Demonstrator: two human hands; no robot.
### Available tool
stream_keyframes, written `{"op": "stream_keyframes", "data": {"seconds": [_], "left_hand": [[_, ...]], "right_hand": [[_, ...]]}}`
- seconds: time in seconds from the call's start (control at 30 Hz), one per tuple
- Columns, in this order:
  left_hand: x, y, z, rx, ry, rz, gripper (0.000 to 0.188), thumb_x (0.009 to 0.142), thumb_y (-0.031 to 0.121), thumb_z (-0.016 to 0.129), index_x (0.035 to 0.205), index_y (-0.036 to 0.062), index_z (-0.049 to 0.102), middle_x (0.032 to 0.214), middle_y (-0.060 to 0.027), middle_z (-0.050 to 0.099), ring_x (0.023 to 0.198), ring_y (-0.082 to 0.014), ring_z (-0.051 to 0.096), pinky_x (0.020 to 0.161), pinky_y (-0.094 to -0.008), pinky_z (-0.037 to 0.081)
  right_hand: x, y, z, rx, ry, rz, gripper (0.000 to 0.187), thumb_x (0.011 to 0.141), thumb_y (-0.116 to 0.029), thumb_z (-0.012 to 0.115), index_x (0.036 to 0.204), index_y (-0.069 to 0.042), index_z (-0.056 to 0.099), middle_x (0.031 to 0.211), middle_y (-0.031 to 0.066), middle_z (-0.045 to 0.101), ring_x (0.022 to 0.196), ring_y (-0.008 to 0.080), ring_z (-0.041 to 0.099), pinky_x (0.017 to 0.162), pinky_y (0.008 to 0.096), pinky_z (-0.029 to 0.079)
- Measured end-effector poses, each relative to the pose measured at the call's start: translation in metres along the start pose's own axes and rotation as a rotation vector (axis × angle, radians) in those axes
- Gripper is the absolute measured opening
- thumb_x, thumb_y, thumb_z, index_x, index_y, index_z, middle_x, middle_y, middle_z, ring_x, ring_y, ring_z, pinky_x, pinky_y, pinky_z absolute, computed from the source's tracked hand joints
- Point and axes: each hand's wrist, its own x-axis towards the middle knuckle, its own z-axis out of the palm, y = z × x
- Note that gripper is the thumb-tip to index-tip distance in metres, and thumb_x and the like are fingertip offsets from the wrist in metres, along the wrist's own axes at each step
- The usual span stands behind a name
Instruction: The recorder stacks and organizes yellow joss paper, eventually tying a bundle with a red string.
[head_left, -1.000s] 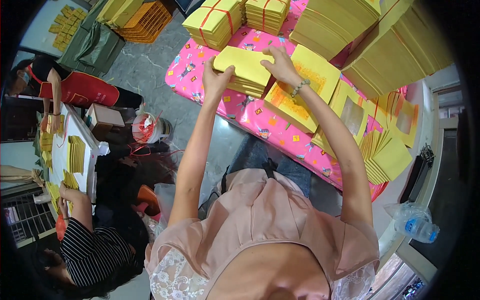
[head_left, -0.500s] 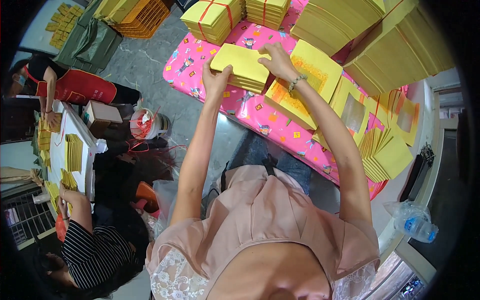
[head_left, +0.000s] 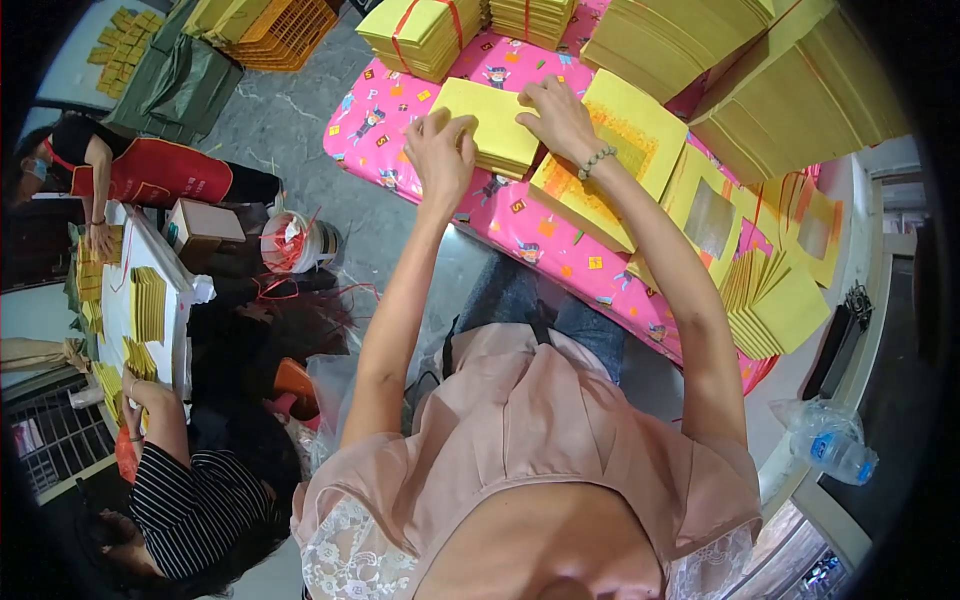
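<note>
Loosely bent and spread, the fingers of the left hand [head_left: 440,165] hang at the left end of a low stack of yellow paper [head_left: 492,112], thumb apart from the fingertips. The right hand [head_left: 548,118], a beaded bracelet [head_left: 598,160] round its wrist, arches over the stack's right end with its fingers curved and parted. Whether either hand's fingertips press on the paper cannot be told from this angle.

The stack lies flat near the front edge of a table [head_left: 520,228] covered in pink cloth with cartoon figures. Just to its right sits a thicker yellow paper stack with an orange printed border [head_left: 625,150], then yellow sheets with a silvery square [head_left: 708,220] and, near the table's right end, a fanned pile of yellow paper [head_left: 772,312]. Behind, two yellow bundles tied with red strips [head_left: 425,38] stand beside tall yellow paper stacks [head_left: 670,50].

To the left, a person in a red apron [head_left: 165,172] and another in a striped top [head_left: 205,510] handle yellow pieces at a white work surface [head_left: 172,290]. Near it stands a bucket holding red strips [head_left: 318,245]. An orange crate [head_left: 285,38] is farther back.
</note>
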Motion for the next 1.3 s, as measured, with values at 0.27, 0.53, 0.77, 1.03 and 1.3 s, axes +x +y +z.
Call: {"op": "stream_keyframes", "data": {"seconds": [0.27,0.53,0.77,1.03,1.3], "left_hand": [[0.004,0.004,0.001,0.090,0.059,0.136,0.021,0.085,0.014,0.064,0.103,0.0164,0.074,0.111,-0.0094,0.067,0.110,-0.0316,0.056,0.094,-0.0461,0.041],[0.020,0.010,-0.004,-0.177,-0.061,0.141,0.018,0.086,0.013,0.064,0.101,0.0049,0.070,0.103,-0.0142,0.068,0.103,-0.0342,0.060,0.092,-0.0459,0.044],[0.015,0.019,-0.003,-0.052,0.005,0.257,0.026,0.088,0.027,0.064,0.102,0.0057,0.070,0.101,-0.0156,0.064,0.100,-0.0338,0.058,0.088,-0.0454,0.044],[0.018,0.032,-0.012,-0.021,0.109,0.346,0.023,0.089,0.020,0.064,0.107,0.0068,0.070,0.104,-0.0179,0.065,0.102,-0.0343,0.059,0.091,-0.0448,0.046],[-0.034,0.075,-0.026,-0.531,-0.182,0.087,0.030,0.082,0.017,0.071,0.109,0.0029,0.068,0.093,-0.0148,0.065,0.099,-0.0303,0.062,0.083,-0.0370,0.051]], "right_hand": [[-0.043,0.021,-0.034,0.095,0.236,-0.123,0.025,0.085,-0.022,0.068,0.104,-0.006,0.065,0.105,0.0129,0.059,0.101,0.0337,0.058,0.090,0.0420,0.047],[-0.154,0.016,-0.077,0.184,0.032,-0.022,0.026,0.087,-0.026,0.067,0.099,-0.004,0.064,0.096,0.0132,0.061,0.094,0.0322,0.059,0.083,0.0407,0.047],[-0.195,0.011,-0.069,-0.031,0.172,-0.133,0.033,0.080,-0.026,0.074,0.102,-0.003,0.065,0.098,0.0108,0.062,0.096,0.0291,0.059,0.083,0.0404,0.048],[-0.198,0.021,-0.057,0.000,0.267,-0.175,0.021,0.082,-0.019,0.072,0.095,-0.004,0.069,0.095,0.0100,0.067,0.091,0.0269,0.063,0.077,0.0376,0.052],[-0.193,0.024,-0.054,0.212,0.282,-0.068,0.012,0.085,-0.013,0.069,0.087,-0.002,0.072,0.088,0.0102,0.068,0.084,0.0258,0.065,0.073,0.0352,0.052]]}}
